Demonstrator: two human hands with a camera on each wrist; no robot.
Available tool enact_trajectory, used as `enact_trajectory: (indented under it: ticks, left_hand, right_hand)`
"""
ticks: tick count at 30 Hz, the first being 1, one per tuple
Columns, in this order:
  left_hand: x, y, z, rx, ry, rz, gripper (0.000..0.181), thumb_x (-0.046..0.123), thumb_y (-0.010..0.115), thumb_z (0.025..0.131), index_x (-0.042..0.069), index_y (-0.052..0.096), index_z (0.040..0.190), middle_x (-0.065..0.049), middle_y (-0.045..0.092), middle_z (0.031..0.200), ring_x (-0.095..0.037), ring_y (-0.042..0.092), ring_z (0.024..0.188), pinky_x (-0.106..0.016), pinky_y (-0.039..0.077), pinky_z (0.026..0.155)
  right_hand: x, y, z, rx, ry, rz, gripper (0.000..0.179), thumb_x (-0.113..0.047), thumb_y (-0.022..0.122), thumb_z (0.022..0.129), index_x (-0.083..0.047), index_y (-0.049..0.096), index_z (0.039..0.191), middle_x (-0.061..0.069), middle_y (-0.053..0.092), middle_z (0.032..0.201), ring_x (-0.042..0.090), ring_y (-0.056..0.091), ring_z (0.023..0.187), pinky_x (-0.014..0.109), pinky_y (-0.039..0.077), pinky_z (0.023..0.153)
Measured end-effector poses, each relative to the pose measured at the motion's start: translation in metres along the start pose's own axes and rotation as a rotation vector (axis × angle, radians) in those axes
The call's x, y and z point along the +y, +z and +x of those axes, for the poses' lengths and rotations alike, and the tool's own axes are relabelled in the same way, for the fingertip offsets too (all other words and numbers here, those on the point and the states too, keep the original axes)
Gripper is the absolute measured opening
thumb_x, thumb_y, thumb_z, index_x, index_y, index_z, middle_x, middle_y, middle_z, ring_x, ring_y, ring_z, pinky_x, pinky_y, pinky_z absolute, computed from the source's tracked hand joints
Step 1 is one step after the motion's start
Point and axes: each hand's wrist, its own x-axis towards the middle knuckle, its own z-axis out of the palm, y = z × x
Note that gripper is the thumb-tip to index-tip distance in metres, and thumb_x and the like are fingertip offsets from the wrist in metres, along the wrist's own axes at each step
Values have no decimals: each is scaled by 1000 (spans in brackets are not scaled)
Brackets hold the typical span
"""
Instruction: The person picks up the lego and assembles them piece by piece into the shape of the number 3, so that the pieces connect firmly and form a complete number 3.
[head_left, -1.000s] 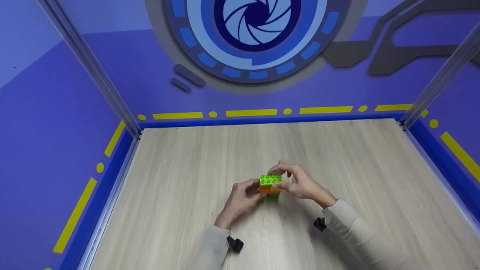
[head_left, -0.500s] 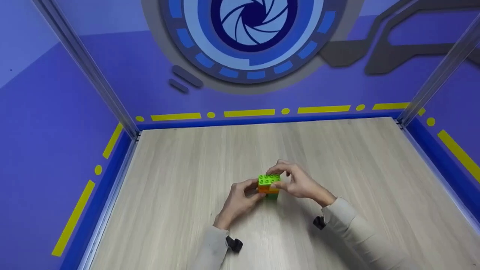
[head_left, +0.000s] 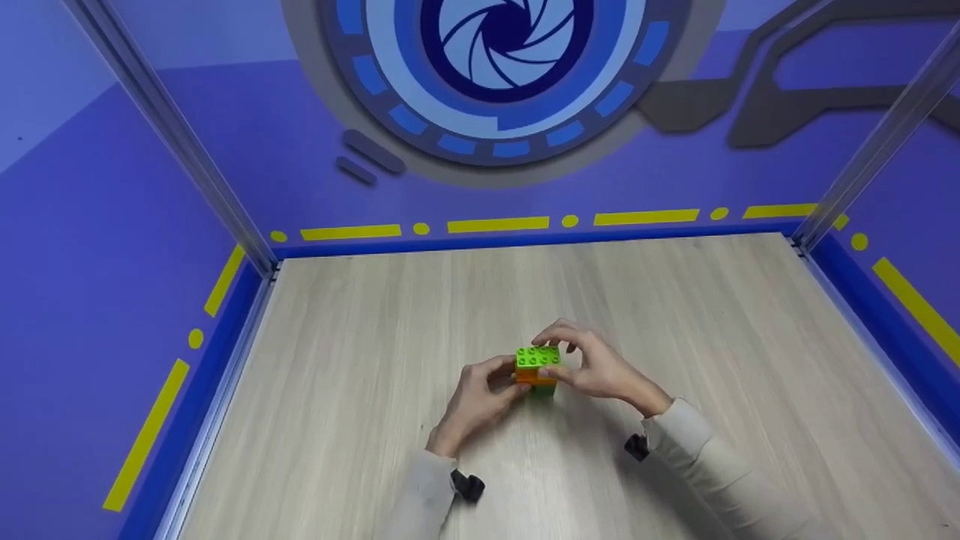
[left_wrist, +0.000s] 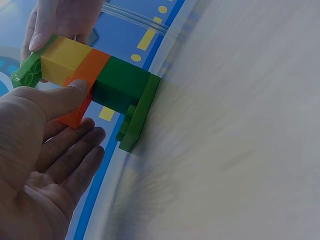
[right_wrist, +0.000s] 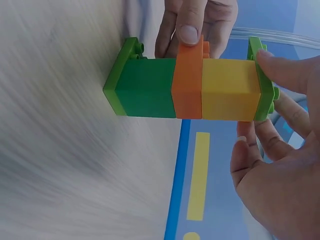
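A small tower of toy building bricks stands upright on the table between both hands. At its foot lies a thin light green brick [right_wrist: 117, 82], with a dark green block [right_wrist: 147, 89] on it. Above come a thin orange brick [right_wrist: 187, 87] and a yellow block [right_wrist: 231, 90]. A light green studded brick [head_left: 537, 355] tops the tower. My left hand [head_left: 478, 396] pinches the orange brick, which juts out toward it. My right hand [head_left: 598, 367] holds the top light green brick between thumb and fingers, the thumb on its near side.
The wooden tabletop [head_left: 360, 322] runs back to a blue printed wall [head_left: 510, 202]. Side walls meet it at metal corner posts [head_left: 180, 150]. Black wrist devices [head_left: 469, 487] sit at both light sleeves [head_left: 694, 435].
The head view has shifted very slightly. Both hands keep their holds on the brick tower, with hardly any visible movement.
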Motion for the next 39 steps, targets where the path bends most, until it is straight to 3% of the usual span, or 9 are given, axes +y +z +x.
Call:
enact_trajectory:
  ticks: [11, 15, 18, 22, 26, 30, 39]
  left_hand:
    - [2, -1, -1, 5, -13, 0, 43, 20, 81, 97, 17, 71, 139, 1, 74, 135, -14, 70, 126, -33, 57, 109]
    - [3, -2, -1, 2, -21, -7, 44, 20, 82, 97, 20, 70, 140, 4, 74, 136, -12, 70, 126, -32, 57, 109]
    - [5, -3, -2, 1, -19, -2, 45, 22, 81, 97, 21, 70, 140, 4, 73, 137, -13, 69, 128, -32, 56, 109]
    - [6, -5, -2, 1, -23, -8, 46, 22, 81, 97, 20, 69, 142, 1, 72, 139, -16, 68, 129, -34, 57, 109]
    - [7, -6, -2, 3, -31, 6, 46, 24, 81, 98, 20, 69, 142, 0, 72, 139, -16, 68, 130, -33, 57, 109]
    - [7, -7, -2, 3, -26, 16, 44, 24, 80, 98, 20, 70, 141, 1, 72, 139, -16, 68, 130, -30, 56, 108]
    - [6, -7, -2, 10, -30, 13, 44, 22, 81, 97, 19, 71, 140, 1, 73, 138, -16, 69, 128, -30, 56, 109]
  right_hand:
    - [16, 9, -15, 77, 25, 45, 48, -21, 85, 94, -13, 67, 138, 8, 70, 136, 29, 65, 127, 55, 56, 102]
    - [25, 15, -22, 97, 39, 65, 51, -16, 83, 95, -3, 63, 141, 17, 67, 139, 33, 64, 128, 56, 55, 104]
    - [31, 19, -26, 109, 67, 87, 52, -14, 83, 95, 0, 62, 140, 16, 69, 137, 30, 65, 125, 56, 56, 104]
    - [38, 25, -30, 110, 113, 146, 49, -13, 83, 94, -3, 65, 138, 12, 71, 135, 23, 66, 124, 58, 55, 105]
    - [42, 29, -33, 100, 148, 198, 45, -13, 82, 96, -7, 66, 137, 12, 70, 135, 27, 65, 126, 60, 53, 108]
    - [45, 32, -36, 104, 169, 213, 41, -12, 80, 97, -8, 67, 136, 12, 71, 135, 30, 65, 127, 60, 52, 111]
    - [42, 32, -36, 121, 193, 246, 36, -10, 79, 97, -13, 70, 132, 7, 73, 131, 22, 67, 124, 56, 54, 109]
